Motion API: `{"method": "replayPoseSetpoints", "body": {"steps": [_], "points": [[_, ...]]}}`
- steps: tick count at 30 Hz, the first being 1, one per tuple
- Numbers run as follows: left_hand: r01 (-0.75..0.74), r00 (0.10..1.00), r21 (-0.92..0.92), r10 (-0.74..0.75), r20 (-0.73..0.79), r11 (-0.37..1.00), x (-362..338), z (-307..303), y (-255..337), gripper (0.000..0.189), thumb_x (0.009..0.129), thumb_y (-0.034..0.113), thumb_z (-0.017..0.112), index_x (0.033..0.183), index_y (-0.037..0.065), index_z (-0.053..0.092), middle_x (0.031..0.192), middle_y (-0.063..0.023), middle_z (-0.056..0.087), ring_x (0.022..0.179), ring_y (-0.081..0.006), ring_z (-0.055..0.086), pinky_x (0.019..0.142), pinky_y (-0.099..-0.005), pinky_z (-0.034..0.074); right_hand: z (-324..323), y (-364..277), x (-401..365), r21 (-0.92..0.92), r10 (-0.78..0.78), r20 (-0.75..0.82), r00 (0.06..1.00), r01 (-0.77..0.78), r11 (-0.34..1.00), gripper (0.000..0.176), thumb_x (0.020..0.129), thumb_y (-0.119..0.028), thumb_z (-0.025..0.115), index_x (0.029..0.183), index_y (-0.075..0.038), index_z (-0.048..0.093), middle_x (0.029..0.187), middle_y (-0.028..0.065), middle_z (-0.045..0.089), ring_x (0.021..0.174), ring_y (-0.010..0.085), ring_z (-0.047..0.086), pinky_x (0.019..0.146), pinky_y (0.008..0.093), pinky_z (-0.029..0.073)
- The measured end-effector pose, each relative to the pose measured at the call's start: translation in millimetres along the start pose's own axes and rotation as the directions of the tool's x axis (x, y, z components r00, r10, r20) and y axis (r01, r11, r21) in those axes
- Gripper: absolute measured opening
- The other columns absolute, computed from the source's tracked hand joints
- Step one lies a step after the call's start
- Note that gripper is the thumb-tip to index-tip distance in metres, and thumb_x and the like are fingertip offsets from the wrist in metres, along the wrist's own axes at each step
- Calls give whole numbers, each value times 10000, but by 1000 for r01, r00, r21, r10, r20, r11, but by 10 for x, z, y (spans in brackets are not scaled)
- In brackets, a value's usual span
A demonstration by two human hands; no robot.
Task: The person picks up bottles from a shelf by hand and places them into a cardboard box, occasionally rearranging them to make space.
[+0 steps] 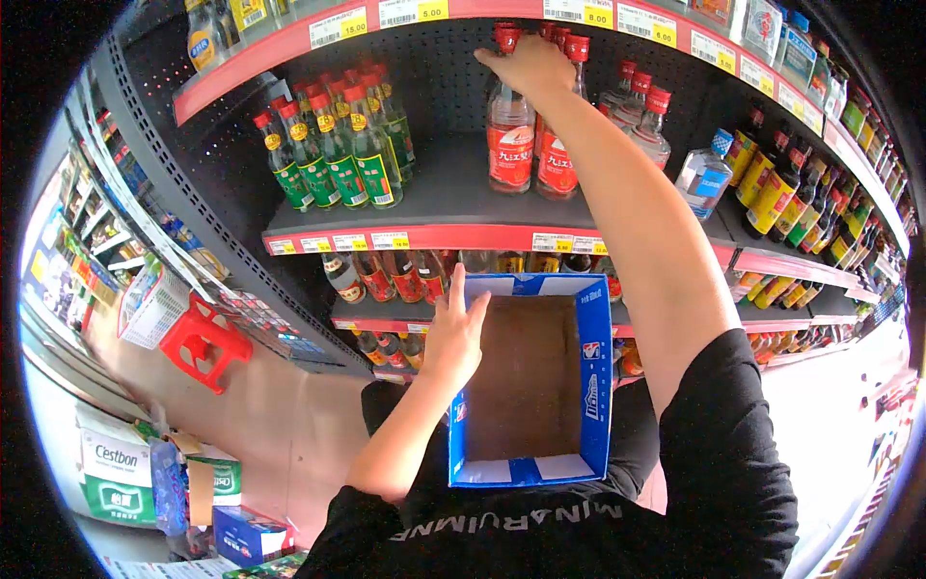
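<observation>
On the shelf in front of me, my right hand (535, 66) is at the necks of clear glass bottles with red caps and red labels. Its thumb stretches out to the left, and the other fingers are partly hidden among the caps. The nearest of these is a liquor bottle (510, 150), standing upright, with a second red-labelled bottle (557, 166) close beside it. My left hand (457, 340) grips the left wall of an open blue cardboard box (594, 386), index finger pointing up along the rim. The box rests at my lap, its brown bottom bare.
Green-labelled bottles (347, 179) stand grouped at the shelf's left. More red-capped bottles (652, 125) and a blue-capped bottle (707, 174) are to the right. Red price rails (444, 237) edge the shelves. A red stool (201, 343) and packaged cartons (116, 473) sit on the floor at left.
</observation>
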State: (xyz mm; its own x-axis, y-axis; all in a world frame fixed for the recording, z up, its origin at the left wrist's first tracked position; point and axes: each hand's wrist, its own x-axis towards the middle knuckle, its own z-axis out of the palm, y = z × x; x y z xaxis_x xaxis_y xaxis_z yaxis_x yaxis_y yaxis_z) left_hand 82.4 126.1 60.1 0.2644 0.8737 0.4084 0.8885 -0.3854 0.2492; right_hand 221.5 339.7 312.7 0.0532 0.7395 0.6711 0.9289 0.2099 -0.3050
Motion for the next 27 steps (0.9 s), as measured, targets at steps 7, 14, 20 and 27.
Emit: {"method": "replayPoseSetpoints", "body": {"steps": [7,14,20,27], "points": [[-19,999,-23,18,-30,1000,7,-6,-15,544,697,-96,573,1222,46,562,1471,-236,207,1066,-409,492,836,-430,522,41,-87,-229,137,-28,-139,990,48,989,446,753,-415,700,987,-38,659,939,142,691,879,261,678,739,378,540],[12,1000,-57,-13,-17,998,12,33,-18,562,690,-124,573,1224,52,562,1483,-225,193,1167,-418,461,942,-425,466,-724,-247,-1251,467,-268,-180,947,322,824,330,786,-232,689,985,-17,538,805,212,630,754,407,613,653,418,494],[6,999,-61,-8,-36,998,16,56,-25,562,682,-124,575,1215,53,570,1479,-225,200,1154,-416,467,956,-423,453,-1195,61,-1761,467,-227,-554,801,525,712,163,746,-84,755,885,-48,678,797,38,683,657,56,609,607,197,486],[60,998,-99,-56,42,993,31,-33,20,609,655,-124,586,1234,64,557,1491,-217,178,1207,-427,429,962,-427,448,-989,576,-2594,635,-403,-31,915,329,699,287,698,-88,779,896,-43,577,861,104,641,763,219,654,673,318,530]]}}
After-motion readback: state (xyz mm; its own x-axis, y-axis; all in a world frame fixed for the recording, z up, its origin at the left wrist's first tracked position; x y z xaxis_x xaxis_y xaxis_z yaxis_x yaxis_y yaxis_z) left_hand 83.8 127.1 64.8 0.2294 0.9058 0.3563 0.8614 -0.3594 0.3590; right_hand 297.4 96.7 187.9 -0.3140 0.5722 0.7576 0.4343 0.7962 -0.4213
